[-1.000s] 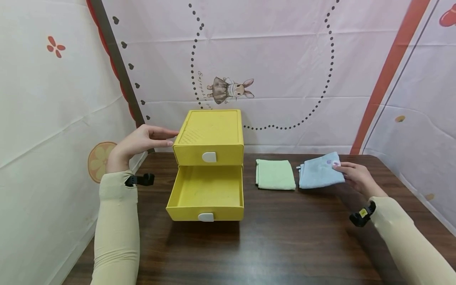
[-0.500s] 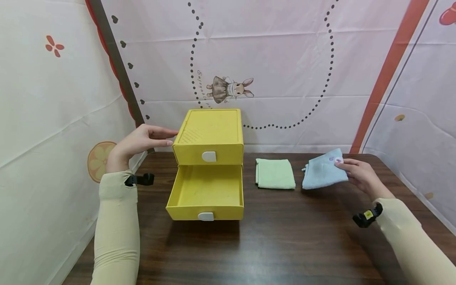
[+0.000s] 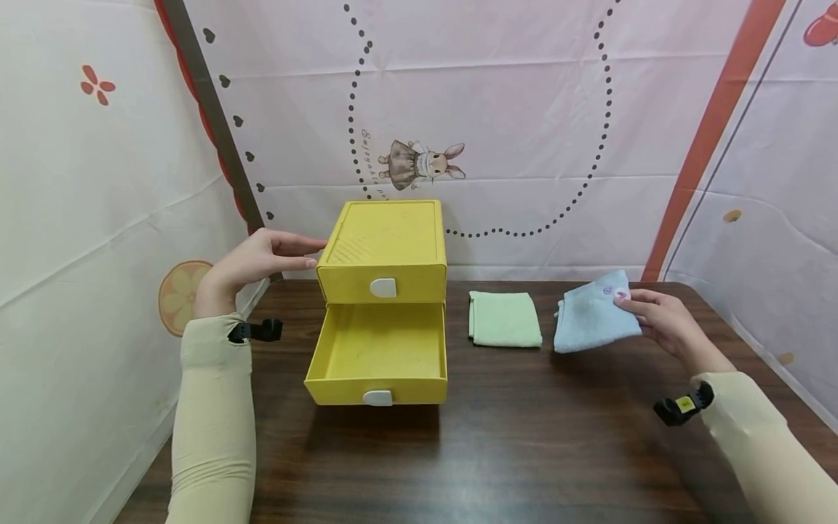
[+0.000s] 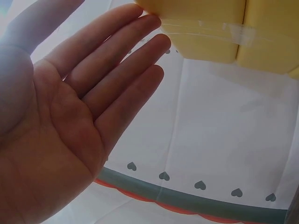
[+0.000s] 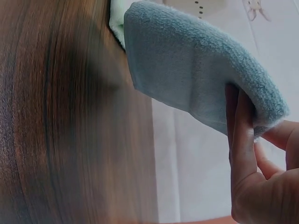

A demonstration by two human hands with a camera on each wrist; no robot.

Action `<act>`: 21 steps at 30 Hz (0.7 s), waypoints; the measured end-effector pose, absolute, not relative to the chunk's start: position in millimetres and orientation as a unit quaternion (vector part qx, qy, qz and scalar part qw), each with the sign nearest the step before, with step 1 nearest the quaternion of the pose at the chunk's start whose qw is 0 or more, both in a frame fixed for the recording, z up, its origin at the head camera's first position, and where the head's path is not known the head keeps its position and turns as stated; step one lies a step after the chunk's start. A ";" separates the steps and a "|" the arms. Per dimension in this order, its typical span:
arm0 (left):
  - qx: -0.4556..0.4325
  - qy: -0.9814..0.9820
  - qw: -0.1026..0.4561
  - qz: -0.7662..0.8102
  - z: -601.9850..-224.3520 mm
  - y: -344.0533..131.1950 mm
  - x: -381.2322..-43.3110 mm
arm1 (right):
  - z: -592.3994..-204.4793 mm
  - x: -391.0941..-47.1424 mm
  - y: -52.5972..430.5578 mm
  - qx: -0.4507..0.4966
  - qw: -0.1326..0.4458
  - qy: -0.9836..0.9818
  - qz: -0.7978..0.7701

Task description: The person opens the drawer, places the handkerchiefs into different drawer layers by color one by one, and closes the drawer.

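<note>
My left hand (image 3: 265, 258) touches the upper left side of a yellow two-drawer box (image 3: 393, 233) with straight fingers. In the left wrist view, the fingertips (image 4: 154, 23) reach the yellow side wall. The lower drawer (image 3: 386, 349) is pulled out and has nothing in it; the upper drawer is pushed in. Over at the right, my right hand (image 3: 664, 320) pinches a folded light blue towel (image 3: 592, 313) by its right edge. In the right wrist view the towel (image 5: 187, 65) is tilted and raised off the wood. A folded pale green towel (image 3: 505, 320) lies between box and blue towel.
Everything stands on a dark brown wooden table (image 3: 524, 451). Printed cloth walls (image 3: 524, 131) enclose it at the back and on both sides. White tabs (image 3: 382, 287) serve as handles on the drawer fronts.
The right hand has drawn the blue towel slightly to the right, away from the green one, and its upper corner has risen a little. Left hand, box and green towel stay put.
</note>
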State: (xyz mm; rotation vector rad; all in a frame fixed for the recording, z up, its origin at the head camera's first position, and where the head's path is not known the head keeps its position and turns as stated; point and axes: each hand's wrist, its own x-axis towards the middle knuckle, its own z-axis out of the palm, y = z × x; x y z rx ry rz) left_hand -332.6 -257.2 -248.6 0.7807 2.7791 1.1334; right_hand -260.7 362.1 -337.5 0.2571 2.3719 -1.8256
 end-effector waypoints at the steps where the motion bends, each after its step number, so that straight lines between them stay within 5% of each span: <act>1: 0.253 0.895 0.020 0.366 -249.2 -257.5 -333.1 | -336.7 -259.4 361.4 0.080 0.069 0.789 -0.605; 21: 0.249 0.898 0.023 0.361 -247.3 -256.3 -331.4 | -320.2 -239.4 338.4 0.028 0.053 0.817 -0.573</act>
